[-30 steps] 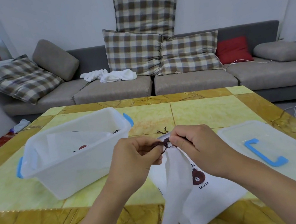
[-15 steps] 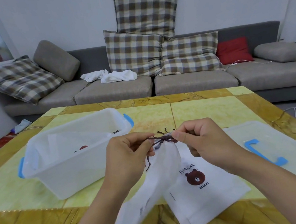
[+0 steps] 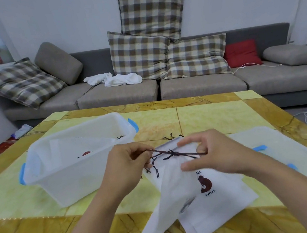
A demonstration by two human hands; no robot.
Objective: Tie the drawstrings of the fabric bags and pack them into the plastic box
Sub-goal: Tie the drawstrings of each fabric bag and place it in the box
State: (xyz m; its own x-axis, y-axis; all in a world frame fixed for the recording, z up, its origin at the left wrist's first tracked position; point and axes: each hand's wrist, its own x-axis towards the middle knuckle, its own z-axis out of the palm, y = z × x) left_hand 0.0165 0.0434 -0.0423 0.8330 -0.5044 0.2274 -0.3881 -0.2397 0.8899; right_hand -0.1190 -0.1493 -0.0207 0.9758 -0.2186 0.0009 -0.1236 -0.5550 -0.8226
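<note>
The left hand (image 3: 128, 165) and right hand (image 3: 210, 152) have moved apart since half a second ago, when they met almost fingertip to fingertip over the bag's mouth. Each now pinches one end of the dark drawstring (image 3: 174, 153), which runs taut between them with a small knot showing at its middle; a loose end dangles below the left hand. The white fabric bag (image 3: 170, 197) hangs from the cord, gathered at its mouth, its lower part trailing down onto the tabletop (image 3: 208, 116); earlier it billowed wider toward the left forearm. Beneath it lies a flat stack of bags (image 3: 221, 206), the top one printed with a brown bear, now partly covered by the right hand. The plastic box (image 3: 76, 163) with blue handles stands to the left, just beside the left hand, with at least one bag already inside, unchanged. Its lid (image 3: 292, 147) lies to the right on the tabletop. A grey sofa (image 3: 184, 87) with checked cushions stands behind.
</note>
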